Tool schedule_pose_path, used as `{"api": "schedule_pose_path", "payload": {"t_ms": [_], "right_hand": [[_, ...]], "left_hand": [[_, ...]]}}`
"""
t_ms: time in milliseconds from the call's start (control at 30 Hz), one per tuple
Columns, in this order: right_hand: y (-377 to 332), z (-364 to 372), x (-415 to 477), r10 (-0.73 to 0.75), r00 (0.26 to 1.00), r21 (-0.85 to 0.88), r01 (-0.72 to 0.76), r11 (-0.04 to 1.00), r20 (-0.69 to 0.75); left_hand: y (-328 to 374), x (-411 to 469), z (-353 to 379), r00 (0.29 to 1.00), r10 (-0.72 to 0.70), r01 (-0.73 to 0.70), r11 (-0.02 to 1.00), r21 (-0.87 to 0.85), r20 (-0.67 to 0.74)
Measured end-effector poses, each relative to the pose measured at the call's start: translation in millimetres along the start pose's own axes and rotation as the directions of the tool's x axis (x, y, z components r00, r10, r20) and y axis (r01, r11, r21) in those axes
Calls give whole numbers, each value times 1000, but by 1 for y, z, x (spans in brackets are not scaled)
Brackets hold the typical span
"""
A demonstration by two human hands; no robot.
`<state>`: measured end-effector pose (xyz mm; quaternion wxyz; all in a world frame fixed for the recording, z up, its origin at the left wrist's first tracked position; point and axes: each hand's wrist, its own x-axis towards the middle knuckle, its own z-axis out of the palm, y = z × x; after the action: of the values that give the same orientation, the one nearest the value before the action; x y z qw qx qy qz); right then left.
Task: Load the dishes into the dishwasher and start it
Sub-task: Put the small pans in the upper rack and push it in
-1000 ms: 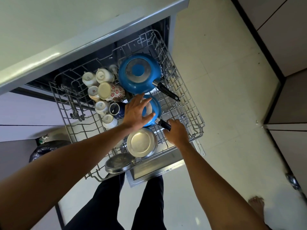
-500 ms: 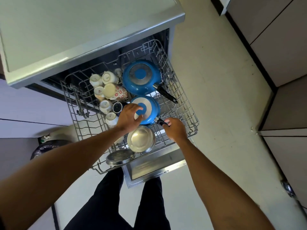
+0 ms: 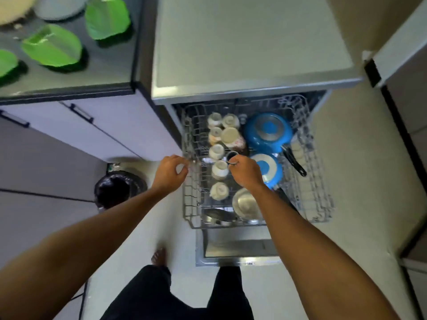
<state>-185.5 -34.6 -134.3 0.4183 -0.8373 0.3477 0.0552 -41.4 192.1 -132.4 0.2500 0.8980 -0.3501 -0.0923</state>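
Observation:
The dishwasher's wire rack (image 3: 321,204) is pulled out over the open door (image 3: 235,248). In it lie a large blue pan (image 3: 268,132) and a smaller blue pan (image 3: 272,172), both upside down, several white cups (image 3: 219,190), a floral mug (image 3: 232,138), a dark mug (image 3: 232,155), a steel bowl (image 3: 245,204) and a steel lid (image 3: 219,215). My left hand (image 3: 169,172) curls at the rack's left wall, fingers on the wires. My right hand (image 3: 245,172) is closed over the cup rows, fingertips on the dark mug. The frame is blurred.
Green leaf-shaped plates (image 3: 52,46) lie on the dark counter (image 3: 108,72) at upper left. A black bin (image 3: 117,188) stands on the floor left of the rack. Cabinet fronts run along the left and right. My bare foot (image 3: 159,256) is beside the door.
The view swung left and back. My left hand left the small blue pan for the rack's left wall. My right hand let go of the pan handle and moved onto the dark mug.

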Motion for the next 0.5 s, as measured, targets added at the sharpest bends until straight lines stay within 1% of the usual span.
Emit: {"api": "schedule_pose_path", "payload": {"t_ms": [67, 133, 200, 333, 400, 500], "right_hand": [[-41, 30, 2, -45, 999, -9, 45, 999, 27], [-83, 62, 1, -92, 995, -42, 94, 995, 48], [-136, 104, -2, -180, 981, -93, 187, 978, 76], [-233, 181, -9, -300, 948, -137, 313, 940, 106], [-291, 233, -14, -361, 919, -158, 384, 910, 157], [-357, 284, -25, -446, 865, -162, 486, 859, 231]], "left_hand": [[-41, -20, -31, 997, -52, 52, 999, -7, -62], [-83, -41, -63, 990, -114, 112, 993, -32, -88], [-131, -64, -105, 984, -142, 138, 989, -46, -103], [-215, -102, -179, 976, -123, 127, 992, 10, -180], [-267, -131, -223, 957, -168, 179, 983, 27, -238], [-321, -165, -274, 919, -234, 257, 966, 35, -317]]}}
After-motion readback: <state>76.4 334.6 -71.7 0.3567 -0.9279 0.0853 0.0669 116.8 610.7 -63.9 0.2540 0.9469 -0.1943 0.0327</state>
